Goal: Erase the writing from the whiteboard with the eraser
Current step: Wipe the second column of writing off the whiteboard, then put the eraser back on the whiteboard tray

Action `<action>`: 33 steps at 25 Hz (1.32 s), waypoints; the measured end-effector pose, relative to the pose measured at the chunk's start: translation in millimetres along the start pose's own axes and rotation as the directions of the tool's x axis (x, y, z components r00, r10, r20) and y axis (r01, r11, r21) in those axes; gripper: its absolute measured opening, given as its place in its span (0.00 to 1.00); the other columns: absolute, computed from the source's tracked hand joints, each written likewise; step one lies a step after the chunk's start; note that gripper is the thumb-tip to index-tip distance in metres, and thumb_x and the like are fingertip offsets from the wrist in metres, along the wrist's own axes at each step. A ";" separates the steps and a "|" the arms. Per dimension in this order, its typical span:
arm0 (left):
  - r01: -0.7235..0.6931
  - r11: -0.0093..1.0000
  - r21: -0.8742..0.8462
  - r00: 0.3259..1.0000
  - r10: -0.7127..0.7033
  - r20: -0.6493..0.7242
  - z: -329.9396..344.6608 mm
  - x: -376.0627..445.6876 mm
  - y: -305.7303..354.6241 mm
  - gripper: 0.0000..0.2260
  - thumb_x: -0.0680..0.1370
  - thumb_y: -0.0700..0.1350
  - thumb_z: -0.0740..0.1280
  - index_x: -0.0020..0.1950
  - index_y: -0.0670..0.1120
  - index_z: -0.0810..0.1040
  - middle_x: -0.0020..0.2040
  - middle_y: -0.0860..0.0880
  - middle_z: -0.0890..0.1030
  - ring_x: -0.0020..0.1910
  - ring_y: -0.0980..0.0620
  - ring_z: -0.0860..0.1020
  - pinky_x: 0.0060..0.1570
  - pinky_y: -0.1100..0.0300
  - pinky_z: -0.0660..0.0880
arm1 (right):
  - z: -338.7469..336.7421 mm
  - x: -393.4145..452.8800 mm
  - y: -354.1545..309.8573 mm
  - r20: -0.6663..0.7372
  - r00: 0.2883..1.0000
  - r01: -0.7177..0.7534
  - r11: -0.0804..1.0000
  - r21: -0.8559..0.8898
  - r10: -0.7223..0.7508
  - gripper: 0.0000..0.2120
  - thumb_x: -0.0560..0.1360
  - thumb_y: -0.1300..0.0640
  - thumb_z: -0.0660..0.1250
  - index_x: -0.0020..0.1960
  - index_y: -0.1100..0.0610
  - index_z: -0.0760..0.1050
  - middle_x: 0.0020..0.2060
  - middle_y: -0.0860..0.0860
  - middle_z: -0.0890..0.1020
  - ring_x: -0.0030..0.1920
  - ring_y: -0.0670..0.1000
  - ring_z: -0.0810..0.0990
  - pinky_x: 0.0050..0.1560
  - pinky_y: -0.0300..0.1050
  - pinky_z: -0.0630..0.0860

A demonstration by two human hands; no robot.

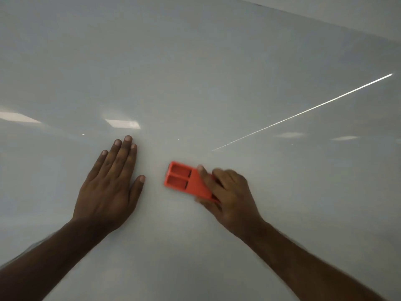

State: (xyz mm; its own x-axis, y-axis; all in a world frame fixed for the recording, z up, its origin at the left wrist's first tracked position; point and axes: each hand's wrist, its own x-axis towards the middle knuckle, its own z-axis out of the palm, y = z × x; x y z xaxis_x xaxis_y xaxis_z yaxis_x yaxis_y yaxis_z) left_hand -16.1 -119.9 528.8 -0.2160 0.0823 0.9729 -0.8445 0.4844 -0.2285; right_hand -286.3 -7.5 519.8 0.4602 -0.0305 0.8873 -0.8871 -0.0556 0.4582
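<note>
Right of centre, the right hand point(227, 192) pinches the orange eraser point(186, 182) flat to the whiteboard point(195, 72) for wiping, while the left hand point(110, 185), fingers point(121, 153) together, presses lower left, likely steadying; no writing shows.

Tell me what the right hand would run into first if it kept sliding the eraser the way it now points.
Probably nothing: the right hand aims the orange eraser up and left across bare whiteboard. The flat left hand lies just beside that line; its thumb might be grazed, though the angle is hard to judge.
</note>
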 end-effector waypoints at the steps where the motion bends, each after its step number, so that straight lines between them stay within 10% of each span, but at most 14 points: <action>1: -0.002 1.000 0.008 1.000 0.002 0.007 -1.1 -2.2 -1.6 0.32 0.84 0.53 0.53 0.82 0.34 0.62 0.84 0.38 0.61 0.83 0.40 0.61 0.82 0.45 0.56 | -9.0 -13.7 12.7 0.041 0.998 0.056 0.998 -0.029 -0.055 0.30 0.79 0.42 0.64 0.76 0.56 0.65 0.54 0.55 0.77 0.49 0.58 0.76 0.51 0.52 0.73; 9: 0.043 0.999 -0.014 0.996 -0.041 0.077 -4.5 -10.5 0.2 0.32 0.85 0.54 0.51 0.84 0.35 0.58 0.85 0.39 0.58 0.84 0.41 0.58 0.83 0.44 0.55 | -43.7 -13.9 88.3 -0.111 0.883 -0.464 0.883 -0.064 0.456 0.31 0.76 0.48 0.70 0.75 0.58 0.66 0.53 0.60 0.78 0.50 0.61 0.75 0.52 0.55 0.73; 19: 0.120 0.988 -0.093 0.978 -0.101 0.182 -24.1 -61.4 21.1 0.34 0.83 0.54 0.53 0.83 0.34 0.60 0.85 0.38 0.59 0.84 0.40 0.58 0.84 0.58 0.40 | -67.5 -237.5 -11.5 0.313 0.923 -0.250 0.967 0.055 0.221 0.30 0.79 0.38 0.61 0.77 0.47 0.60 0.58 0.48 0.75 0.56 0.52 0.75 0.67 0.38 0.63; 24: -0.068 0.942 -0.329 0.932 0.177 0.315 -50.8 -138.2 78.4 0.31 0.82 0.58 0.61 0.79 0.39 0.72 0.83 0.43 0.68 0.84 0.43 0.63 0.85 0.53 0.52 | -78.8 -255.6 -57.7 0.424 0.893 -0.227 0.965 0.134 0.151 0.29 0.78 0.37 0.63 0.75 0.47 0.64 0.57 0.48 0.76 0.56 0.50 0.73 0.63 0.41 0.65; 27: -0.249 0.837 -0.487 0.793 0.465 0.394 -64.9 -202.6 116.7 0.29 0.79 0.65 0.65 0.70 0.45 0.83 0.74 0.48 0.79 0.74 0.48 0.77 0.82 0.56 0.58 | -71.0 -262.2 -95.5 0.475 0.878 -0.190 0.955 0.230 0.061 0.29 0.78 0.37 0.64 0.75 0.48 0.65 0.56 0.49 0.77 0.54 0.51 0.74 0.59 0.44 0.70; 33: 0.007 0.904 -0.428 0.722 0.291 0.627 -92.6 -302.4 120.9 0.24 0.78 0.62 0.64 0.61 0.47 0.87 0.56 0.52 0.87 0.53 0.51 0.85 0.66 0.58 0.71 | -46.3 -285.7 -176.5 0.574 0.819 -0.231 0.909 0.348 -0.012 0.28 0.77 0.37 0.64 0.72 0.49 0.68 0.57 0.46 0.75 0.55 0.50 0.73 0.59 0.44 0.67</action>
State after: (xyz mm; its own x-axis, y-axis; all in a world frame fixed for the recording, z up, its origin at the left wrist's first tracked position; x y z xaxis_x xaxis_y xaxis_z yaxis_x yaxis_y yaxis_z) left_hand -7.5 -5.6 210.3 -0.7095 -0.3458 0.6141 -0.5552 0.8109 -0.1849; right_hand -262.9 57.3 187.9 0.4074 -0.5969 0.6911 -0.9000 -0.3909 0.1929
